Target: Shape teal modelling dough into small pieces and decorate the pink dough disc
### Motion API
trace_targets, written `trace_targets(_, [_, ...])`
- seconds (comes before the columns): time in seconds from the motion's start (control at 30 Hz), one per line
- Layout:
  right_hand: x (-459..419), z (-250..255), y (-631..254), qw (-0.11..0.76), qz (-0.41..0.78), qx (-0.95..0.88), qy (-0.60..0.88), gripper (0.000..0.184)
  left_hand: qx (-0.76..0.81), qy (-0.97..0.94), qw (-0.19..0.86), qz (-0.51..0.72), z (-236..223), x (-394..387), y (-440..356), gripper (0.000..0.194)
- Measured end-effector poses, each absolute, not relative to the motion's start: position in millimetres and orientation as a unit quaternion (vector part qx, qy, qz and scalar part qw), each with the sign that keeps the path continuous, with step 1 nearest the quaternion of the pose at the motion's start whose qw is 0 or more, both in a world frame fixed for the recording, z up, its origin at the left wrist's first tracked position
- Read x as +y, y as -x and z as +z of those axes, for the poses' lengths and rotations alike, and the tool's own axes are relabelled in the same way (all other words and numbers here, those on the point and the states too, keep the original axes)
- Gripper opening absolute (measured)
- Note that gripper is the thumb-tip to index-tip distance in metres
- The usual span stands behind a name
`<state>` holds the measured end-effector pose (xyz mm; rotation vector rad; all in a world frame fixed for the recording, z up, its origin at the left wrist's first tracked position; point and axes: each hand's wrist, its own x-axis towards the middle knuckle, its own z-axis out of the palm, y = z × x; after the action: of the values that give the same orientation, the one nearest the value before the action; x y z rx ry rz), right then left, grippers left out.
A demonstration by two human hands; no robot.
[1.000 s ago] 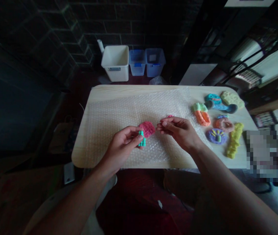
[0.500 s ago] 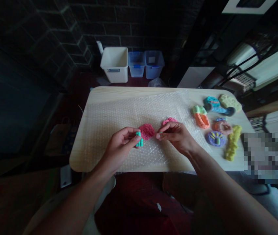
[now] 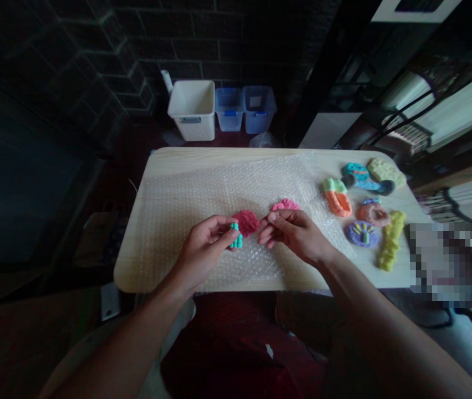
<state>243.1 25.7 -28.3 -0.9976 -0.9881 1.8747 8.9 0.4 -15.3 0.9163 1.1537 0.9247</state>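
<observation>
Thumb and fingers of my left hand (image 3: 202, 239) are closed on a small bright-green lumpy piece of modelling clay (image 3: 236, 236). Just beyond it lies a dark pink clay piece (image 3: 247, 223), round and rough, partly behind the left fingers. My right hand (image 3: 294, 230) is to the right of that piece, thumb pressed to the index finger and the other fingers curled loosely below. Whether a tiny bit sits in that pinch I cannot make out. A lighter pink clay piece (image 3: 285, 204) lies behind the right hand, partly covered by it.
Bubble wrap (image 3: 186, 194) covers much of the wooden table (image 3: 136, 277). On the right lie several clay pieces, including an orange-and-green one (image 3: 338, 198), a purple disc (image 3: 361, 234) and a yellow strip (image 3: 391, 241). A white bin (image 3: 196, 119) and two blue tubs stand beyond the table.
My right hand has turned slightly, and its lower fingers have spread and now show beneath the thumb. The left hand keeps its hold on the green clay. The view has shifted a little.
</observation>
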Motion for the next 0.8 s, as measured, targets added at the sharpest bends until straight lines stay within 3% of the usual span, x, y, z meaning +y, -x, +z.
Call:
trace_targets(0.17, [26.7,-29.4,-245.9,0.441,0.693,-0.401,0.405,0.029,0.510,-0.403,0.646,0.401,-14.3,1.3,-9.8,0.038])
trace_targets(0.33, [26.8,-30.9,-244.2,0.419,0.729,-0.370,0.395,0.024,0.505,-0.398,0.649,0.407,-10.0,1.8,-9.6,0.037])
trace_targets(0.53, [25.9,-30.2,-241.3,0.381,0.766,-0.347,0.383,0.036,0.502,-0.401,0.650,0.407,-13.6,2.5,-8.3,0.039])
trace_targets(0.8, [27.2,-30.7,-242.7,0.437,0.712,-0.390,0.388,0.026,0.504,-0.400,0.649,0.406,-15.5,2.8,-7.4,0.037])
